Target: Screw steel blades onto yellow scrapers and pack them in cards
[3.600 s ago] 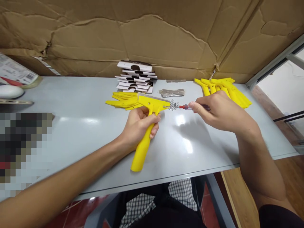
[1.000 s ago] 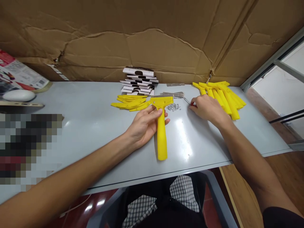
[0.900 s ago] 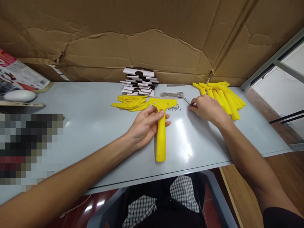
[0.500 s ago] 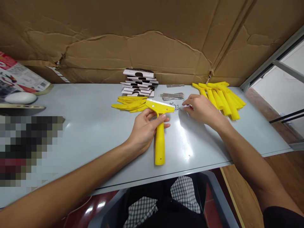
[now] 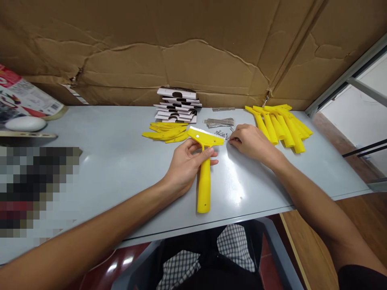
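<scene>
My left hand (image 5: pixel 187 165) is closed round the neck of a yellow scraper (image 5: pixel 204 181), its handle pointing toward me. A thin metal blade edge (image 5: pixel 201 130) shows along the top of the scraper's wide head, with a screw in the head's left side. Just right of the head lies a small pile of screws (image 5: pixel 222 134). My right hand (image 5: pixel 249 141) is beside that pile, thumb and fingers pinched together low over the table. What the pinch holds is too small or hidden to make out. A short metal rod (image 5: pixel 232 129) shows just behind those fingers.
Flat yellow strips (image 5: pixel 166 132) lie left of the scraper, in front of stacked folded cards (image 5: pixel 177 105). Metal blades (image 5: pixel 220 122) lie behind the screws. Several yellow scraper handles (image 5: pixel 284 125) are piled at right. A cardboard wall (image 5: pixel 169 64) backs the table. A white mouse (image 5: pixel 26 124) sits far left.
My right hand has lowered slightly and its fingertips have drawn together by the screws. The scraper in my left hand has shifted a little to the right and toward me.
</scene>
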